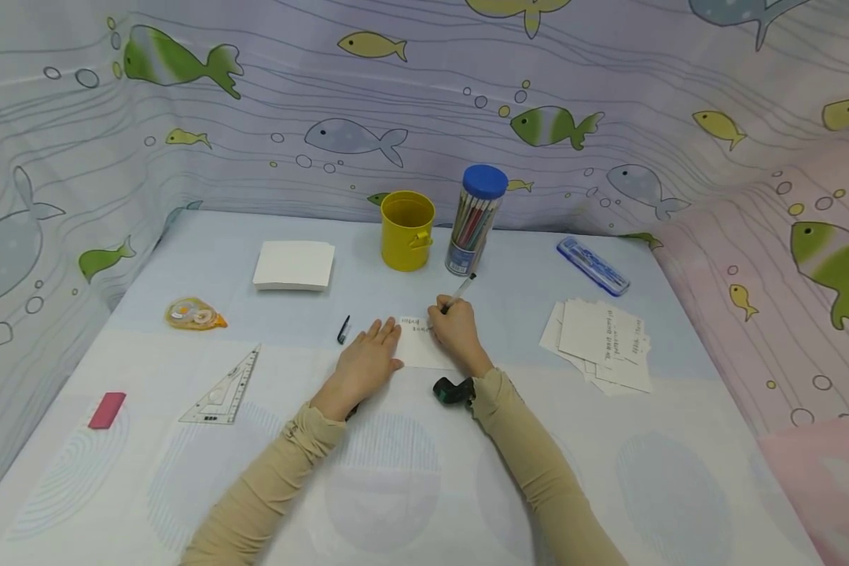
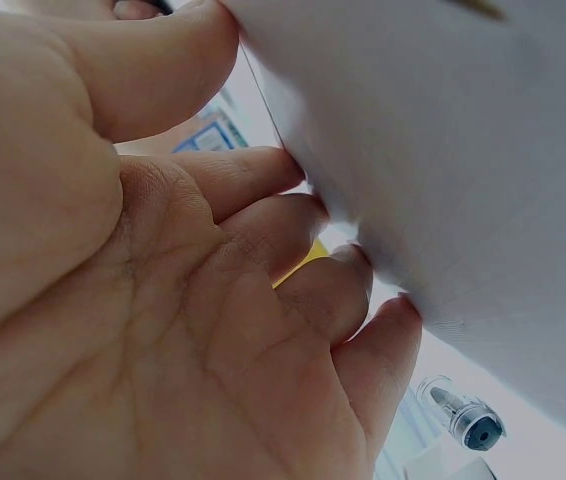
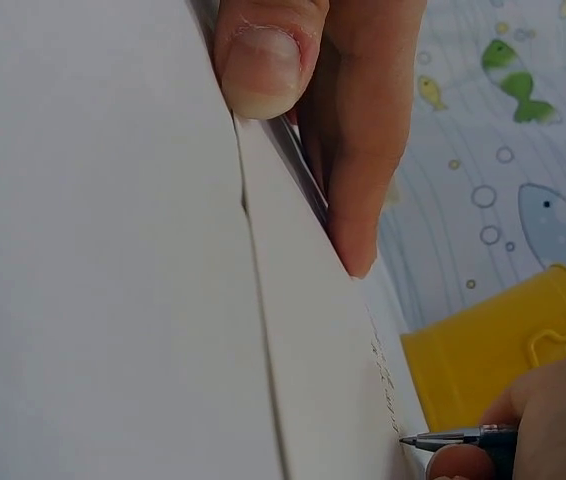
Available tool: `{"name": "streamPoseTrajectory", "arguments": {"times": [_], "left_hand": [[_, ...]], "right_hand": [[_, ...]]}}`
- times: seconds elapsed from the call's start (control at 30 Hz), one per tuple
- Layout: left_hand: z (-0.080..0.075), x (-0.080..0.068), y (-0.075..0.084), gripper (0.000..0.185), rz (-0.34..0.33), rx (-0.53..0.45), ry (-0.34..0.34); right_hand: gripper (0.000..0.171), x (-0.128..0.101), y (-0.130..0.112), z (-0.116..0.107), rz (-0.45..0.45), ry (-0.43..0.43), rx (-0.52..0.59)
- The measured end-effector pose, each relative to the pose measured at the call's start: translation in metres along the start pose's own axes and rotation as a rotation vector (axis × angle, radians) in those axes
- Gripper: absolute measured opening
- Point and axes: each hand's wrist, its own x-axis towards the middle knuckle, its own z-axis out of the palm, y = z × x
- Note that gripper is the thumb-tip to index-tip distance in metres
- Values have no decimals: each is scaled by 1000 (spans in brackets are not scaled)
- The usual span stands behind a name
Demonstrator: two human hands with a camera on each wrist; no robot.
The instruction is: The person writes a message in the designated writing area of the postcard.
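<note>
While the right hand is pinching a pen, nib writing on the note card at table centre — handwritten lines too small to read — left hand, fingers straight, is pressing its edge flat.

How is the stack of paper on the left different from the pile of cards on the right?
The stack of paper is neat, square-edged and looks blank on top. The pile of cards is loose and fanned out, and its cards carry handwriting. Both are white and lie flat on the table, away from both hands.
</note>
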Motion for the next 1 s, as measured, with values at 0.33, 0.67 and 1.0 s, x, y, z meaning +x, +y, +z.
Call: {"name": "streamPoseTrajectory", "arguments": {"times": [0.33,0.67,1.0], "left_hand": [[-1,0,2,64,-13,-6,-19],[-2,0,3,63,-2,-1,-5],[-1,1,1,63,-3,7,-14]], "right_hand": [[38,0,1,0,0,7,12],[38,0,-1,-2,17,3,-9],[39,0,-3,-2,3,9,-19]]}}
